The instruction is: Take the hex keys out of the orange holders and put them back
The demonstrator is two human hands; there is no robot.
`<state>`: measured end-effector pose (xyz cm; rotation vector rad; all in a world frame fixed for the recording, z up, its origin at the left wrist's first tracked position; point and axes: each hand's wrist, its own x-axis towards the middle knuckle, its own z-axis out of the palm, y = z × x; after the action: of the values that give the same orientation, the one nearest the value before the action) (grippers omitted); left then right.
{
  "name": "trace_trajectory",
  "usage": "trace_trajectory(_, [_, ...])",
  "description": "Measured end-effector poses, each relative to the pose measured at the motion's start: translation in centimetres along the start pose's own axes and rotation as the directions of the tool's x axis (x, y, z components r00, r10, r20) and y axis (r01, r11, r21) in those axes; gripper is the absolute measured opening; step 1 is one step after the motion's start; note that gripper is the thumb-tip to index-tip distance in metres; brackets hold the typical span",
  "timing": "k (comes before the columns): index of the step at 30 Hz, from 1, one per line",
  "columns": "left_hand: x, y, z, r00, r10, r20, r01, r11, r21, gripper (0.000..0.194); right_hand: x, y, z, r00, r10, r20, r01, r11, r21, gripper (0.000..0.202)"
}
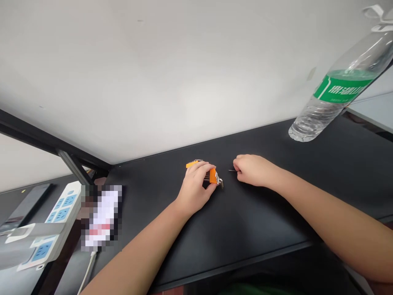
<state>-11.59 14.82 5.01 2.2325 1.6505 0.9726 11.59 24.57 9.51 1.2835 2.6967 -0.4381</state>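
My left hand (pixel 196 186) grips a small orange holder (pixel 213 175) of metal hex keys, resting on the black desk (pixel 245 229). Part of the orange holder (pixel 192 164) shows above my fingers, and silvery key ends stick out toward the right. My right hand (pixel 251 170) lies just to the right of it, fingers curled, pinching a thin metal key (pixel 232 171) whose tip points toward the holder. The two hands are a short gap apart.
A clear plastic water bottle (pixel 334 90) with a green label stands at the back right of the desk. A white power strip (pixel 52 221) with blue sockets and a blurred-out object (pixel 101 217) lie at the left. A white wall rises behind.
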Motion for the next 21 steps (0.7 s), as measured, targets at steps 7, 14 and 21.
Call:
trace_trajectory(7, [-0.1,-0.2,0.2,0.999,-0.015,-0.037,0.013,0.999,-0.049,0.048,-0.6,-1.0,-0.5,0.995,-0.068,-0.076,0.086,0.956,0.279,0.003])
trace_trajectory(14, [-0.1,-0.1,0.0,0.999,0.044,-0.027,-0.043,0.999,0.005,0.045,-1.2,-2.1,-0.8,0.98,-0.135,-0.145,0.196,0.764,0.614,0.006])
trace_trajectory(21, [0.0,-0.1,0.0,0.999,0.035,-0.021,-0.034,0.999,0.021,0.045,-1.2,-2.0,-0.6,0.982,-0.133,-0.133,0.188,0.746,0.639,0.007])
